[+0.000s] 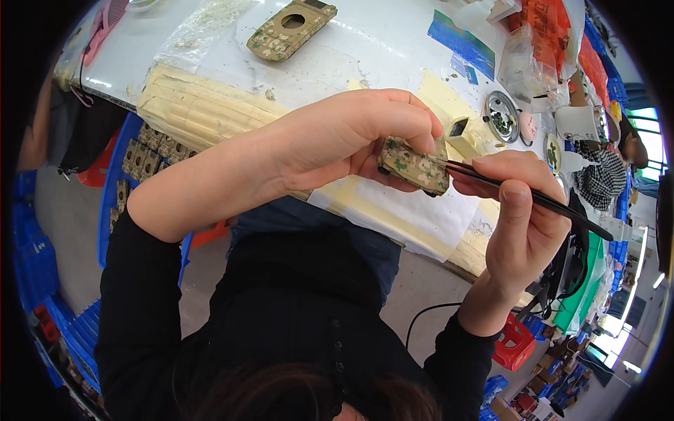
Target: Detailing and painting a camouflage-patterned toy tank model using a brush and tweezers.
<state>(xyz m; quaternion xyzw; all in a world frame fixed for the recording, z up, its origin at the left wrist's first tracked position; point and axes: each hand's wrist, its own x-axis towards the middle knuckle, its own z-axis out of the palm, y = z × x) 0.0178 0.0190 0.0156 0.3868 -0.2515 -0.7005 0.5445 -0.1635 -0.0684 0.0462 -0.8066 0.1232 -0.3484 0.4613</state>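
Note:
Over the table's near edge, my left hand [379, 130] grips a small camouflage-painted model tank hull [415, 163], its fingers wrapped round the far side and the thumb on top. Black tweezers [533, 195] are pinched in my right hand [523, 210]. Their tips meet the upper face of the hull; whether a tiny part sits between them is too small to tell. Another camouflage hull [292, 29], with a round hole in its top, lies on the far part of the table.
Yellowish padding [203, 105] lines the near table edge, with white paper [400, 210] on it. A round metal dish [501, 116] holds small dark green parts. At left below the table, a blue crate [112, 189] holds several camouflage hulls. A red stool [514, 344] stands at lower right.

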